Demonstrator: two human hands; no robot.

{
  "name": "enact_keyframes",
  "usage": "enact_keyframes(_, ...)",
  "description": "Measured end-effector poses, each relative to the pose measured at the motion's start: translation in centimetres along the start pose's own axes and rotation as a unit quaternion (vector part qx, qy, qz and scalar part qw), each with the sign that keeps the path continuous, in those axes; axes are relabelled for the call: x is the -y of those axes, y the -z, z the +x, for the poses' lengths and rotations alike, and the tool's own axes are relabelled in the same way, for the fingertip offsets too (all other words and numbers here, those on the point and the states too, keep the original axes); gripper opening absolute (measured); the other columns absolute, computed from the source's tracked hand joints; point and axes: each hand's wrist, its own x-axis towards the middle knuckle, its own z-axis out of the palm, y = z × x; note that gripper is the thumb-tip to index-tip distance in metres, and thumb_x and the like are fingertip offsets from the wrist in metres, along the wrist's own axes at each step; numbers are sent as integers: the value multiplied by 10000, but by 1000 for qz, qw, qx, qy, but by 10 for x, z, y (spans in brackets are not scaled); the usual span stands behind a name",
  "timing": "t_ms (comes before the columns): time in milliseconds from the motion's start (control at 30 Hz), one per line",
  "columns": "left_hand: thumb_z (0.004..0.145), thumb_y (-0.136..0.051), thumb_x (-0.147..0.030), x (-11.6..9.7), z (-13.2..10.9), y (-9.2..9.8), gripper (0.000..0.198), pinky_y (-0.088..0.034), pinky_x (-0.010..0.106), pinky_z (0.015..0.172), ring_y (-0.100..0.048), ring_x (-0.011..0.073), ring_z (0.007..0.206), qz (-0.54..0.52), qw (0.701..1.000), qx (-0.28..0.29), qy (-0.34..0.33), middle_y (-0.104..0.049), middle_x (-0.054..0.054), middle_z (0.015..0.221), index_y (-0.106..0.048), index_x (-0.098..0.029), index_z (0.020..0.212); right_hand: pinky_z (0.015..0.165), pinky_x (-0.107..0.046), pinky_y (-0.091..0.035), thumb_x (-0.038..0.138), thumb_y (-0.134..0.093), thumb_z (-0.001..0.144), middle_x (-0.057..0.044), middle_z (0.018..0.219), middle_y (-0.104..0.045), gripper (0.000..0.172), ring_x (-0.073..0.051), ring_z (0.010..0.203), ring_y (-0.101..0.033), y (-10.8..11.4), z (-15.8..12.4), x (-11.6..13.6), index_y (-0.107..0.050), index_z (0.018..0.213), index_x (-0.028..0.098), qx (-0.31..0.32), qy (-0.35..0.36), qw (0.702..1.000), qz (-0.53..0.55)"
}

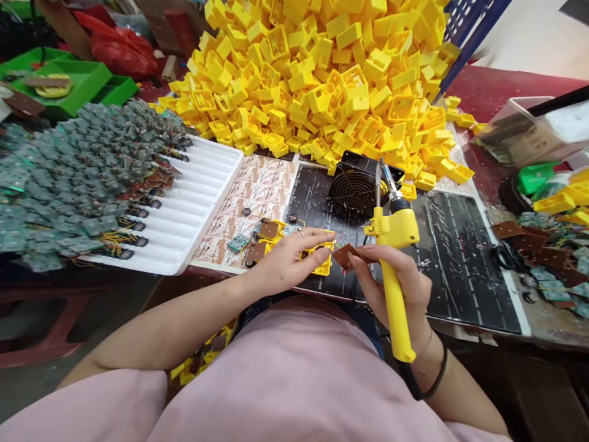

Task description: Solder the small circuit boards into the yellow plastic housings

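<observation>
R hand (418, 287) w/ solder gun (398, 229) & brn PCB (342, 256).

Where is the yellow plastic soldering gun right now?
In the head view, the yellow plastic soldering gun is right of centre, held in the right hand, its metal tips pointing toward the black square fan.

Forward passage is blocked by heaped yellow casings (313, 80) and the black fan (352, 189), leftward by the loaded white tray (209, 187). Open room is found on the black mat (469, 258) — between the yellow soldering gun (393, 285) and the piled boards (558, 260) at right.
</observation>
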Motion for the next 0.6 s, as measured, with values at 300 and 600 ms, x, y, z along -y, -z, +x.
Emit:
enact_keyframes(300,817,-858,-639,-8,12,-20,452,-606,293,739,-727,171,733,-214,971,-83,67,-786,40,777,-833,-189,848,634,-259,-641,97,-758,931,27,954,-799,456,-164,713,-767,-15,-7,2,-615,1309,307,-3,36,999,-16)
enact_keyframes(600,692,-949,-560,-4,11,2,445,-493,229,580,-587,94,579,-296,938,-57,173,-700,-2,707,-793,-170,839,647,-233,-612,279,-811,947,33,873,-804,246,-132,622,-727,-14,-7,-6,-718,1173,307,22,76,996,-37)
